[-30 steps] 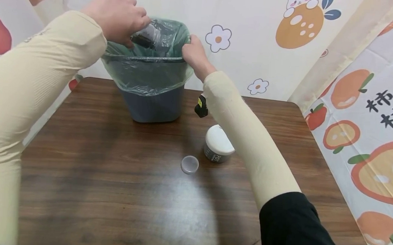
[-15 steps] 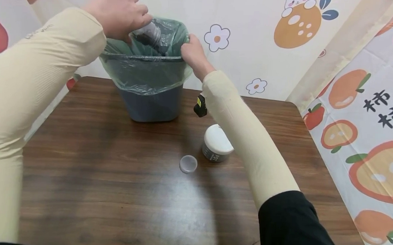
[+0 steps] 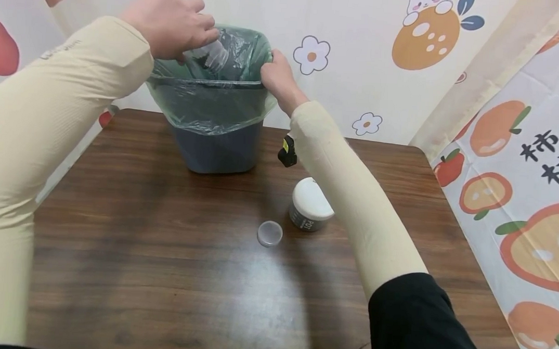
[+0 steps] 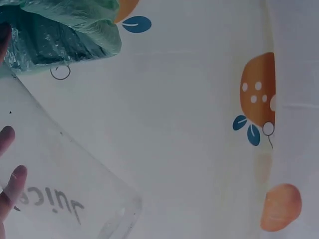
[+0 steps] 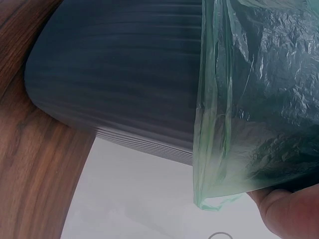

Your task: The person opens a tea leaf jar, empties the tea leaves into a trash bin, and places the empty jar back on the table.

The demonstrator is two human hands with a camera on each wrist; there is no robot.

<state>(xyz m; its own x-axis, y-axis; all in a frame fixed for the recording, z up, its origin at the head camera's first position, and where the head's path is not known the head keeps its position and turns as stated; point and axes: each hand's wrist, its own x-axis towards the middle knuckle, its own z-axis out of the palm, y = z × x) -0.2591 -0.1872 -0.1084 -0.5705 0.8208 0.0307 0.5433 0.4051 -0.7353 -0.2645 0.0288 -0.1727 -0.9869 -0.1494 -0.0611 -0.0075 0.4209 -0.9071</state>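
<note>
One dark blue-grey bin wears a crinkled, translucent green liner.

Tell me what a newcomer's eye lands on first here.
Likely the blue-grey bin with its green liner, toward the far side of the table, right rim held by the right grip. Over it, the left grip holds a clear container. Nearer stands a white-lidded pot.
</note>
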